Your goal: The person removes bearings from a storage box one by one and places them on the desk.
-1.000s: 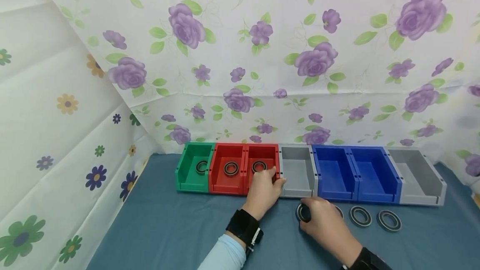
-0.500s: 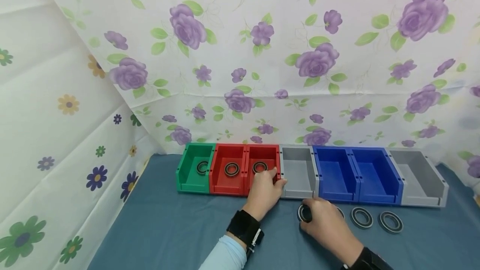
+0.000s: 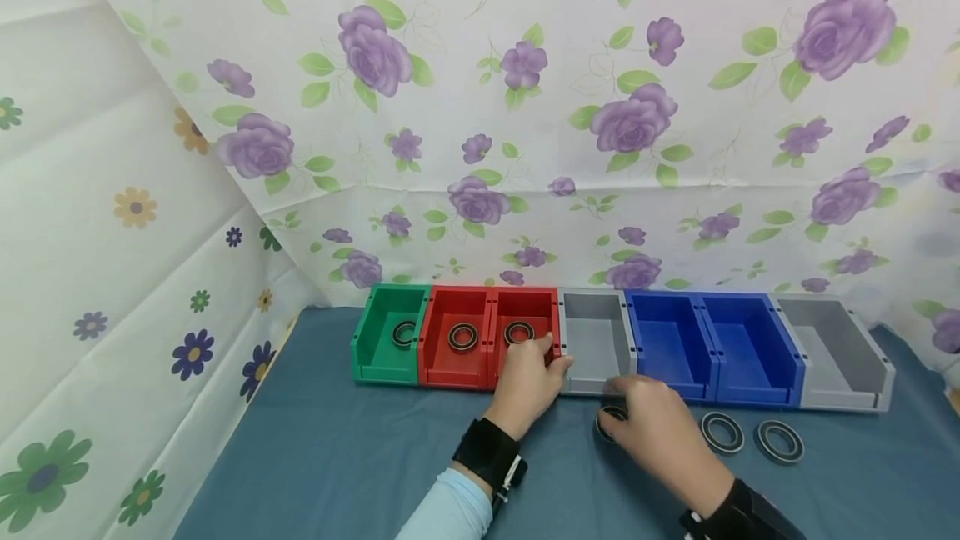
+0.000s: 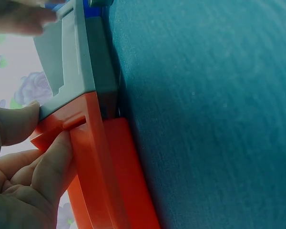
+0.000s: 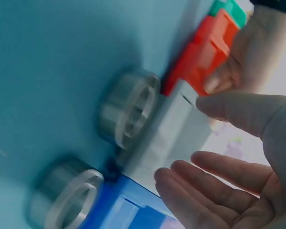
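My left hand [image 3: 525, 382] pinches the adjoining walls of the right-hand red bin [image 3: 504, 307] and the grey bin [image 3: 596, 332]. In the left wrist view its thumb lies on the grey side, its fingers on the red side. My right hand [image 3: 660, 432] hovers over a ball bearing [image 5: 112, 112] on the cloth before the grey bin. The right wrist view shows its fingers [image 5: 214, 183] spread, apart from that bearing and holding nothing. A second bearing [image 5: 62, 191], before a blue bin, is hidden behind this hand in the head view.
Two more bearings lie to the right, the nearer one [image 3: 722, 432] and the farther one [image 3: 779, 442]. A green bin [image 3: 386, 369] and both red bins hold one bearing each. Blue bins [image 3: 667, 340] and another grey bin [image 3: 832, 348] continue the row before a flowered curtain [image 3: 525, 148].
My right hand has let go of the bearing before the grey bin and risen slightly away from it. My left hand has stayed in place on the bin walls.
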### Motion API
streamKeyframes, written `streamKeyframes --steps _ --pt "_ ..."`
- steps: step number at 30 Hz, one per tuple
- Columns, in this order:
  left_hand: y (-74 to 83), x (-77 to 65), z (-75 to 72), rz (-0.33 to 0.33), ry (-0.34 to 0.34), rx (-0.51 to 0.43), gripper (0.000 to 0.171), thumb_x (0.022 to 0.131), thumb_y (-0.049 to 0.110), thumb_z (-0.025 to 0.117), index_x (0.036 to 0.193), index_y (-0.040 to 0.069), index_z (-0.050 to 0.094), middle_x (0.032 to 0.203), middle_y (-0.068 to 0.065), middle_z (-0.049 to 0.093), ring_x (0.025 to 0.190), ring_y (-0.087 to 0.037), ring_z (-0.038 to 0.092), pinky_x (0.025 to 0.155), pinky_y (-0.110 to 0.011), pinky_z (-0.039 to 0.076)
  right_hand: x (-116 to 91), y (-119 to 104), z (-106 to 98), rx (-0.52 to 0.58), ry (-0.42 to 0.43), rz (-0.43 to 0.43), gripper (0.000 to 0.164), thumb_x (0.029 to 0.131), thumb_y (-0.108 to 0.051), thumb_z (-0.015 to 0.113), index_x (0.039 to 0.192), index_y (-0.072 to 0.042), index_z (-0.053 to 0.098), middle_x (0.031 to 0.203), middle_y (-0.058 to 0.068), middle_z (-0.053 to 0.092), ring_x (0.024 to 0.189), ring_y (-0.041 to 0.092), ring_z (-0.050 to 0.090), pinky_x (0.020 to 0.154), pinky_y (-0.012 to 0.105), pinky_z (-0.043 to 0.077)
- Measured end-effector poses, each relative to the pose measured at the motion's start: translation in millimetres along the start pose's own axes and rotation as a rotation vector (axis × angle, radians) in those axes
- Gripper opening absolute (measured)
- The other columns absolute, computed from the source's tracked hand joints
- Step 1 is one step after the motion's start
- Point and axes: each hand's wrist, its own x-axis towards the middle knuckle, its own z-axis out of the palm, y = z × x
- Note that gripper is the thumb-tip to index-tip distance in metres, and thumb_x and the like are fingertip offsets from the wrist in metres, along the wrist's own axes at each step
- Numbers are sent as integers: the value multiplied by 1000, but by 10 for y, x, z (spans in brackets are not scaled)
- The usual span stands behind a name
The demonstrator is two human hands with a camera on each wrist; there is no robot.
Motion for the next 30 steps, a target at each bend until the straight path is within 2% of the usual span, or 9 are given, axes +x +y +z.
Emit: streamKeyframes --steps 7,10,12,15,20,22,24,27,30 --pt "-22 1 7 5 -2 -1 48 88 31 65 125 3 57 63 11 52 51 -3 47 41 -23 37 202 33 -180 -14 195 -73 46 71 -32 76 103 -1 67 107 17 62 99 31 57 77 46 49" --pt "-22 1 7 1 -5 -6 48 87 30 65 125 3 57 65 10 53 52 -3 48 42 -23 38 281 59 -217 -3 225 -70 49 73 -31 75 107 2 64 110 20 60 101 34 56 78 48 48" --pt "-22 1 8 -7 -7 -10 48 87 31 65 125 3 57 66 10 54 53 -2 49 43 -22 40 325 77 -221 12 211 -41 51 75 -30 73 112 3 62 109 20 60 96 32 59 73 46 50" --pt "-18 -4 6 -14 -10 -6 48 87 31 65 126 4 57 75 6 60 56 -1 50 44 -22 40 373 115 -203 16 162 8 50 77 -31 72 111 4 60 95 15 63 75 23 60 58 37 51" --pt "-16 -18 15 -11 -13 -8 49 87 32 65 125 4 57 81 2 62 55 -2 49 43 -23 39 405 186 -147 8 59 86 57 80 -31 70 117 10 53 63 3 49 47 12 44 40 28 37" --pt "-17 -17 17 -6 -15 -10 49 87 32 65 125 3 57 74 5 58 51 -3 48 42 -24 38 413 210 -126 15 34 109 59 81 -31 68 119 11 51 57 1 45 43 12 42 38 28 35" --pt "-13 -15 10 -6 -15 -10 49 87 32 65 126 3 57 69 7 56 50 -4 47 41 -24 37 425 227 -115 26 35 119 48 83 -31 66 110 7 56 53 0 42 40 12 41 37 28 35" --pt "-6 -10 -4 -5 -14 -12 49 87 31 65 126 3 56 64 8 51 48 -6 46 41 -24 36 459 248 -110 51 58 119 27 84 -28 64 86 -2 57 52 0 42 40 11 42 36 28 36" --pt "-1 -4 -17 0 -12 -12 49 87 31 65 126 3 56 63 9 50 46 -7 45 41 -25 36 500 257 -121 68 76 131 26 85 -26 62 68 -9 50 51 0 42 40 12 42 36 28 37"
